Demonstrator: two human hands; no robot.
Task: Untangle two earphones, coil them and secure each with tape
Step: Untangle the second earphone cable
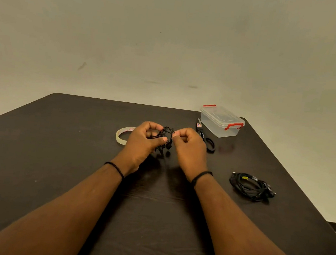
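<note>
Nearest, a coiled black earphone [251,187] lies by the counter's [55,167] right edge. Mid-counter, the left hand [141,140] and right hand [189,148] each have their grip pinched on a tangled black earphone [165,138], raised between them. Behind sit a tape roll [122,136], scissors [205,137], and, at the far right corner, a clear box [221,121].

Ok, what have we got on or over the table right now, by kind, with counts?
Earphone bundles: 2, one held in the left hand and right hand, one coiled on the table
Tape rolls: 1
Scissors: 1
Clear boxes with red clips: 1
Total: 5
</note>
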